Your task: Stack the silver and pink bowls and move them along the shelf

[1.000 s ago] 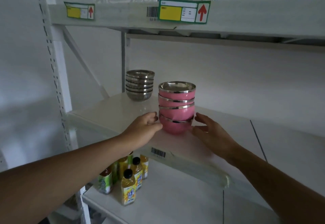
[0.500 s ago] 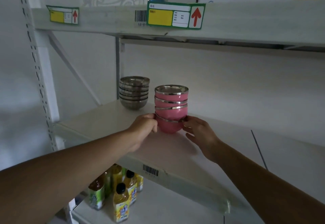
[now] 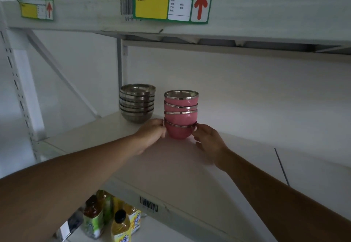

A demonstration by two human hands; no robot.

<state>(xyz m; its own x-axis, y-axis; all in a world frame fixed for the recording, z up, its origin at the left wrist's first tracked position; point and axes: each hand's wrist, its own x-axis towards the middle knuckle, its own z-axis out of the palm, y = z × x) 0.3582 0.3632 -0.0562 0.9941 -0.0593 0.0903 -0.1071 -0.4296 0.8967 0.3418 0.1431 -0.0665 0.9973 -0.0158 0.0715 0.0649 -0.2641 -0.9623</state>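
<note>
The stack of pink bowls (image 3: pixel 180 113) stood on the shelf (image 3: pixel 117 139), back from its front edge, just right of the stack of silver bowls (image 3: pixel 137 103) near the back left corner. The left hand (image 3: pixel 151 134) and right hand (image 3: pixel 208 140) pressed the bottom bowl's opposite sides, clasping it between them.

White shelf (image 3: pixel 91 137) bears silver bowls (image 3: pixel 137 103) beside pink bowls (image 3: pixel 180 114).

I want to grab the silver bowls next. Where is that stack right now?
In the head view, the silver bowl stack sits at the back left of the middle shelf, just left of the pink bowl stack.
</note>
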